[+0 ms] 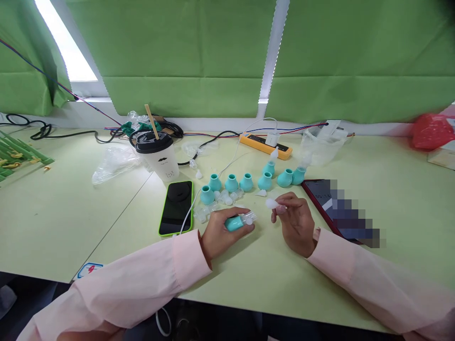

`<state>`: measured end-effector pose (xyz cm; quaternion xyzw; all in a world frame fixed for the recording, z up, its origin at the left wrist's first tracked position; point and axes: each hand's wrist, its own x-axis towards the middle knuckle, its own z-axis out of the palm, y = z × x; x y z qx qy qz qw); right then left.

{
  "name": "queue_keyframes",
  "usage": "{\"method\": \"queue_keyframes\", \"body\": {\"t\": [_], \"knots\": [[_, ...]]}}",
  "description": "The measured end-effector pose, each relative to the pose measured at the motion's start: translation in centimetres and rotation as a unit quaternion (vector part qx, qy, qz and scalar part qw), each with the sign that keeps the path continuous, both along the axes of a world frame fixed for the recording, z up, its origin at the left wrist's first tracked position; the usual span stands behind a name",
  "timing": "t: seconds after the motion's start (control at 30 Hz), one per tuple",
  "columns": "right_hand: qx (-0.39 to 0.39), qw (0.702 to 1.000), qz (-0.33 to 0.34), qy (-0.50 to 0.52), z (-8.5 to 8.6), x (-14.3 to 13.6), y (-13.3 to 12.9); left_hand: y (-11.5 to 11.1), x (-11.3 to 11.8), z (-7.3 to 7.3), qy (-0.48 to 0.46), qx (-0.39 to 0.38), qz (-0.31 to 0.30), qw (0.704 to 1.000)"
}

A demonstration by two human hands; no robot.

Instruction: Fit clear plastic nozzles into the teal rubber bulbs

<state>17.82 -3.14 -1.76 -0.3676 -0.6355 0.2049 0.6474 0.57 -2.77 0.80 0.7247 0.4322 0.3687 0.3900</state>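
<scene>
My left hand [223, 232] is wrapped round a teal bulb [233, 223], which lies on its side with a clear plastic piece [249, 218] at its right end. To the right, my right hand [296, 222] pinches a small white translucent tip [271, 203] between thumb and fingers. The two hands are apart. Beyond them stand several teal bulbs [232, 183] with open necks, in a loose row. One bulb at the back [269, 168] carries a clear and white top. Clear plastic pieces [224, 197] lie in a heap in front of the row.
A phone with a green edge [177, 208] lies left of my left hand, a white cable across it. Behind it stands a lidded cup [161, 163] with a straw. A dark red phone [330, 208] lies at right. An orange power strip [265, 145] sits at the back.
</scene>
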Motion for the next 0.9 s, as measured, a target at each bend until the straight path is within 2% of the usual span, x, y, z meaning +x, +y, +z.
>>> {"method": "queue_keyframes", "body": {"t": [0.1,0.27,0.4,0.63,0.8,0.9], "knots": [[-0.065,0.994,0.053,0.064,0.2,-0.4,-0.5,0.0,0.1,-0.2,0.01,0.003,-0.01,1.0],[-0.158,0.982,0.095,0.043,0.5,-0.5,-1.0,-0.2,0.0,-0.2,0.031,0.021,-0.022,0.999],[-0.18,0.977,0.112,0.029,0.7,-0.5,-1.2,-0.2,0.0,-0.3,0.029,0.025,-0.036,0.999],[-0.211,0.972,0.099,0.034,1.4,-0.4,-1.0,-0.2,0.0,-0.5,0.033,0.038,-0.032,0.998],[-0.258,0.953,0.151,0.058,2.0,-0.3,-0.6,-0.2,-0.1,-0.5,0.042,0.054,-0.04,0.997],[-0.28,0.943,0.16,0.077,2.2,-0.4,-0.7,-0.2,-0.1,-0.6,0.047,0.062,-0.047,0.996]]}}
